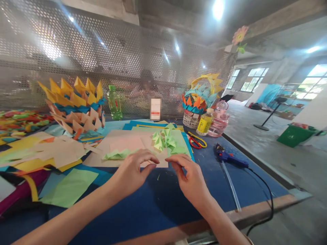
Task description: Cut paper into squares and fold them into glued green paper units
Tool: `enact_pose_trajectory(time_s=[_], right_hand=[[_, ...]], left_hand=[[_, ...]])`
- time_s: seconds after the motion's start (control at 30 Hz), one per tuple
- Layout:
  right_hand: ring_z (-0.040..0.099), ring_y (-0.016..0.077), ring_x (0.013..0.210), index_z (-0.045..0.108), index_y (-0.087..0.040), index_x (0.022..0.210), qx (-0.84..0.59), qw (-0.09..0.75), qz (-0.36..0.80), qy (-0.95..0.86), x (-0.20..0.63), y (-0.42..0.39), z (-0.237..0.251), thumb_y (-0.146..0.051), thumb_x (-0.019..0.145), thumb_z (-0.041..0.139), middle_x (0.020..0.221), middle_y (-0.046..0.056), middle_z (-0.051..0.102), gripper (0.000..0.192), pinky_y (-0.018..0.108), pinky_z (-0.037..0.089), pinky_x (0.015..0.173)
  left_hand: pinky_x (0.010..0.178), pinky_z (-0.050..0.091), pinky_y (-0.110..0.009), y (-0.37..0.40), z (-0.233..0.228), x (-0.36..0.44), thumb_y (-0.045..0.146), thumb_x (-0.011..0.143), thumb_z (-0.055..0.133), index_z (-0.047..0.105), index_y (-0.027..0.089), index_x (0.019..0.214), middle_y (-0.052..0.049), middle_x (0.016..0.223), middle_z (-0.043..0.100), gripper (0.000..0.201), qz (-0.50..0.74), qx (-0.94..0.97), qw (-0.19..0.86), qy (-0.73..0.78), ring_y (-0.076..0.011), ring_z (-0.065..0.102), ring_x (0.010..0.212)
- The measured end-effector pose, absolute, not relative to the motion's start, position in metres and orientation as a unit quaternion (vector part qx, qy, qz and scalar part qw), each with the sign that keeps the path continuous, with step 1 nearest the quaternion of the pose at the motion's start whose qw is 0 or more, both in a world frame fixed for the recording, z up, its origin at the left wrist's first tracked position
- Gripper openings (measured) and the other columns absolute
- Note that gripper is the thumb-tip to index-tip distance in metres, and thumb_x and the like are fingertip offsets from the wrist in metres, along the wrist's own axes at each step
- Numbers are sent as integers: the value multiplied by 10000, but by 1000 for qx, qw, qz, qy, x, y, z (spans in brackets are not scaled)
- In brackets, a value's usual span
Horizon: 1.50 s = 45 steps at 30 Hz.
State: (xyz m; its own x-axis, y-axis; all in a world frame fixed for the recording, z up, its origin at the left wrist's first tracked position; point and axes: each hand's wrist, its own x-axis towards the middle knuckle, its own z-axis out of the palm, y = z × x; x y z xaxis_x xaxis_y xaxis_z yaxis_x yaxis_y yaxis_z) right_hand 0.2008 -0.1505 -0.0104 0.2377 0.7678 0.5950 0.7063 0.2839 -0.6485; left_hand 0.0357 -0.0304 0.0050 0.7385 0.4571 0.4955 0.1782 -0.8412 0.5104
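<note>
My left hand hovers over the table's near middle, thumb and fingers apart, with nothing visible between them. Facing it across a small gap is my right hand, its fingers loosely bent and spread, also with nothing visible in them. Just beyond the hands, several light green folded paper pieces rest on stacked sheets. More green folded pieces lie behind my left hand on a pale peach sheet. A flat green paper sheet lies left of my left forearm.
A yellow-and-peach paper basket stands at the back left beside a green bottle. To the right are another paper basket, a yellow-labelled bottle, a pink bottle, scissors and a corded blue glue gun.
</note>
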Motion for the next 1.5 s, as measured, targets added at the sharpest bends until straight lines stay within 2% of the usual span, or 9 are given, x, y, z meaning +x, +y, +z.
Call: enact_pose_trajectory(time_s=[0.2, 0.33, 0.57, 0.77, 0.93, 1.07, 1.27, 1.4, 1.5], right_hand=[[617, 177, 1095, 670, -263, 1173, -547, 556, 163, -604, 200, -153, -7, -93, 880, 505, 1191, 63, 643, 377, 303, 522, 899], [560, 178, 1205, 641, -271, 1231, -522, 558, 236, -600, 199, -154, -5, -71, 873, 483, 1285, 64, 589, 439, 316, 499, 965], [522, 174, 1256, 611, -288, 1276, -507, 545, 220, -630, 195, -154, -6, -47, 876, 456, 1321, 55, 569, 492, 358, 417, 1069], [517, 178, 1257, 615, -290, 1273, -511, 536, 215, -636, 195, -153, -8, -35, 863, 456, 1309, 50, 574, 508, 361, 402, 1077], [512, 169, 1250, 653, -317, 1226, -494, 551, 275, -614, 196, -154, -5, -58, 872, 475, 1287, 23, 588, 474, 324, 382, 1071], [537, 175, 1200, 689, -345, 1166, -472, 581, 360, -557, 196, -156, -5, -109, 867, 534, 1257, -3, 610, 411, 311, 404, 1018], [560, 174, 1042, 721, -331, 1113, -461, 613, 443, -464, 196, -157, -5, -228, 858, 605, 1227, 6, 642, 299, 264, 453, 788], [538, 157, 1002, 691, -335, 1166, -459, 636, 448, -428, 197, -158, -3, -287, 853, 636, 1212, 8, 655, 321, 250, 442, 786], [535, 155, 1003, 675, -329, 1189, -457, 640, 442, -431, 197, -158, -3, -304, 858, 636, 1227, 12, 648, 334, 248, 445, 787]], left_hand=[[735, 507, -304, -38, 11, 51, 349, 791, 630, 716, 181, 837, -29, 824, 743, 194, 209, 799, 516, 226, -177, 664, 758], [731, 468, -278, -39, 12, 54, 429, 762, 682, 737, 185, 888, -26, 848, 733, 280, 220, 724, 609, 240, -155, 629, 773], [710, 431, -270, -42, 11, 53, 407, 764, 697, 724, 197, 733, 4, 712, 667, 214, 249, 683, 644, 238, -139, 577, 716], [776, 436, -287, -38, 5, 48, 355, 767, 700, 746, 193, 791, -29, 815, 710, 170, 228, 658, 678, 236, -162, 611, 814], [796, 418, -256, -35, 5, 45, 308, 731, 732, 747, 171, 753, -29, 800, 716, 140, 217, 634, 703, 240, -154, 608, 824], [792, 414, -228, -37, 8, 46, 264, 710, 739, 753, 178, 736, -9, 780, 726, 91, 218, 627, 713, 228, -137, 609, 811], [796, 405, -237, -44, 15, 47, 265, 709, 720, 746, 189, 677, 2, 741, 725, 86, 207, 644, 697, 237, -133, 602, 772], [755, 393, -248, -44, 12, 46, 276, 711, 722, 738, 187, 663, 10, 699, 707, 103, 200, 665, 674, 251, -131, 580, 729], [773, 405, -259, -42, 7, 46, 326, 728, 730, 753, 184, 732, -7, 761, 730, 144, 203, 673, 670, 239, -148, 600, 775]])
